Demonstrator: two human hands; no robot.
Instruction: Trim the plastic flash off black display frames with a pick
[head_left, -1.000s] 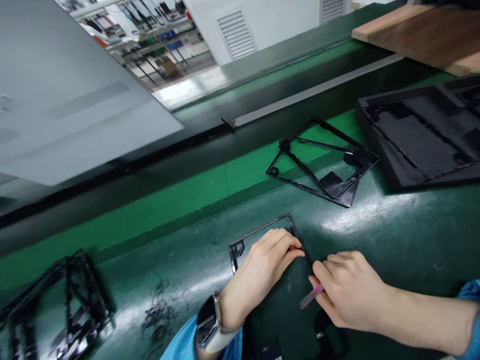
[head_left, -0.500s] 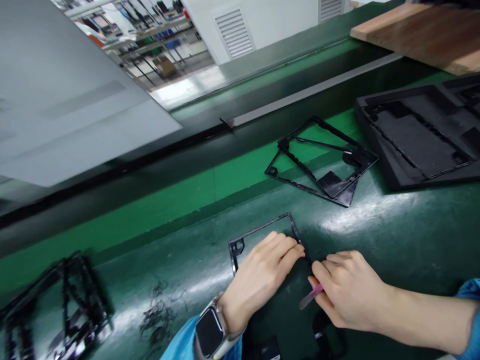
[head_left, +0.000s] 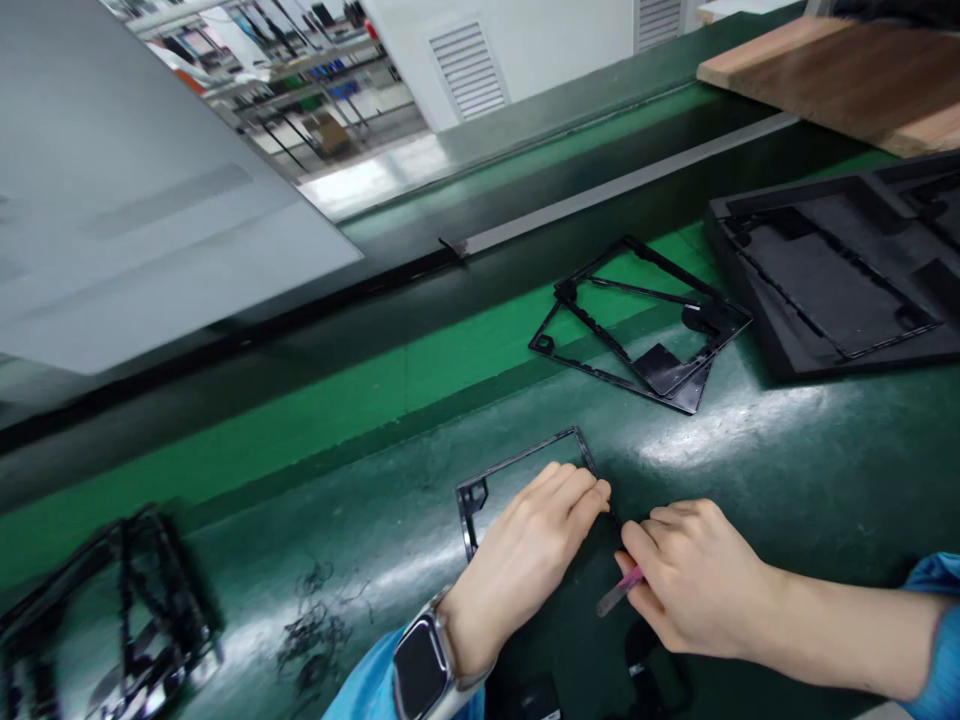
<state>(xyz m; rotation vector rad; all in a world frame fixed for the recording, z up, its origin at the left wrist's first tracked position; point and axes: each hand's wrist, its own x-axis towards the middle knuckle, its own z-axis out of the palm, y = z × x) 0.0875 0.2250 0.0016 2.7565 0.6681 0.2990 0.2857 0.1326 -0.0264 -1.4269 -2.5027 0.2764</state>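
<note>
A thin black plastic frame point(head_left: 517, 462) lies flat on the dark green bench in front of me. My left hand point(head_left: 529, 550), with a watch on the wrist, rests on the frame with its fingers stretched flat and pressed together. My right hand point(head_left: 694, 580) is closed in a pinch on a small pink-handled tool point(head_left: 619, 592), whose tip points down-left beside the frame's right edge. The frame's lower part is hidden under my hands.
Another black frame point(head_left: 637, 325) lies further back on the bench. A black foam tray point(head_left: 832, 280) holding a frame sits at the right, a wooden board point(head_left: 832, 70) behind it. A stack of frames point(head_left: 105, 610) lies at the far left, black shavings point(head_left: 315, 625) nearby.
My left hand's fingers have slid slightly further right along the frame. The right hand and its tool have stayed almost still.
</note>
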